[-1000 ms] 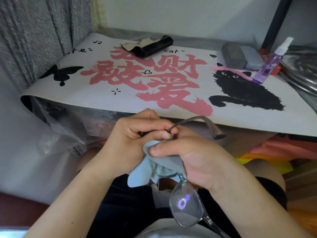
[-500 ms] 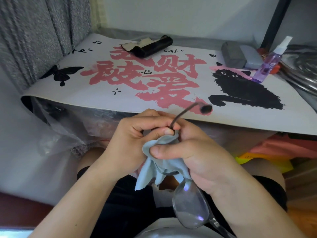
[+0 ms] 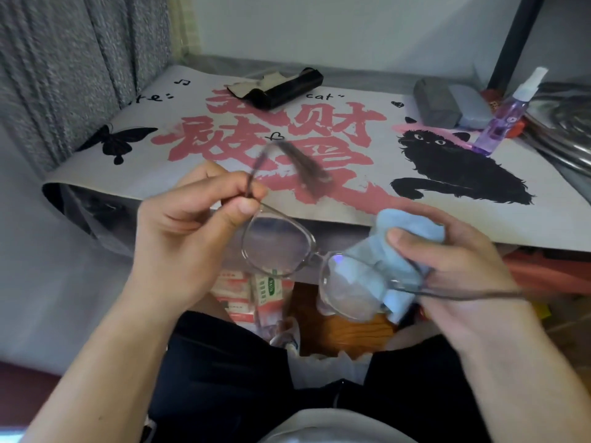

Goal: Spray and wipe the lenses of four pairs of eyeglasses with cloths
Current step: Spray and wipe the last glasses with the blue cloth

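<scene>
Head view: a seated person holds one pair of eyeglasses [image 3: 307,260] in front of the near edge of the counter [image 3: 543,219], above the lap.
Left hand [image 3: 188,231]: grip closed narrowly on the frame's corner at the hinge, thumb and forefinger pinching it; that temple arm sticks up and away, blurred.
Right hand [image 3: 447,260]: grip holding a light blue cloth [image 3: 383,251], thumb pressing it from above, fingers curled beneath; the cloth is bunched against the outer side of the lens nearest this hand.
Eyeglasses: clear frame, dark thin temples, lenses spread open between the two hands, tilted down toward the right hand; the second temple runs out past the right hand's fingers.
Spray bottle [image 3: 505,116]: purple, white nozzle, upright at the counter's far right, well apart from both hands.
Cases: a black case [image 3: 284,89] lies open at the far middle with a pale cloth on it; a grey case [image 3: 436,102] and a lighter one [image 3: 470,105] lie touching, just beside the bottle.
Counter covering: white mat [image 3: 367,193] printed with red characters, a black cat and a butterfly.
Below the counter: small printed boxes [image 3: 252,292], partly hidden.
</scene>
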Tool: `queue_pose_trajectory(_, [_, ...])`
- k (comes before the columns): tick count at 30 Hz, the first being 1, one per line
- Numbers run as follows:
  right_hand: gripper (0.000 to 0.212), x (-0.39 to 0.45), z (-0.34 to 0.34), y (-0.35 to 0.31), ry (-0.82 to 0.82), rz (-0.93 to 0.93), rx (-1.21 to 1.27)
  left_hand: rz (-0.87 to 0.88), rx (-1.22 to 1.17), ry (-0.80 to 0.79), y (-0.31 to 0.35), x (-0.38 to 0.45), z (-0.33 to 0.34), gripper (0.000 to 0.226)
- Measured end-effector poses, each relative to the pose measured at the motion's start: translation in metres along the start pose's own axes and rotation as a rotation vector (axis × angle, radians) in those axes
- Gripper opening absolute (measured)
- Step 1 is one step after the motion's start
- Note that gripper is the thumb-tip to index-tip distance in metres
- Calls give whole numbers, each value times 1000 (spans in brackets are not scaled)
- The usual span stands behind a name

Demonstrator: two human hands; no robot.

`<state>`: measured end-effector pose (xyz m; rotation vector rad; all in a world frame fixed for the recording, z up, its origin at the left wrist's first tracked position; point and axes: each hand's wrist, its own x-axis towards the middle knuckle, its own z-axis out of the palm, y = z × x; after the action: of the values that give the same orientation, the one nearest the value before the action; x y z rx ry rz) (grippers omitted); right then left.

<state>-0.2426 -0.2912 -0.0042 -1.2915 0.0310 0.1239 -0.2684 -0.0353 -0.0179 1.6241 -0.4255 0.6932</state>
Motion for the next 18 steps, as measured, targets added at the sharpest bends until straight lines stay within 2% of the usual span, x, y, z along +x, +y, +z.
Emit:
queue_pose_trajectory(2, [53, 4, -13, -10, -8, -26, 27, 39, 82, -19, 1, 1, 2, 15])
queue_pose_trajectory(5, [46, 14, -22, -12, 52, -61, 12, 30, 117, 33, -4, -2, 13, 12])
queue_pose_trajectory(8, [37, 15, -24, -1, 107, -31, 17, 21, 271, 206, -11, -3, 9, 18])
queue_pose_trajectory(12, [34, 9, -14, 13, 63, 68, 81, 1, 391, 424, -14, -2, 8, 24])
queue_pose_trajectory(18, [50, -7, 53, 23, -52, 122, 240, 80, 480, 425, -5, -13, 33, 17])
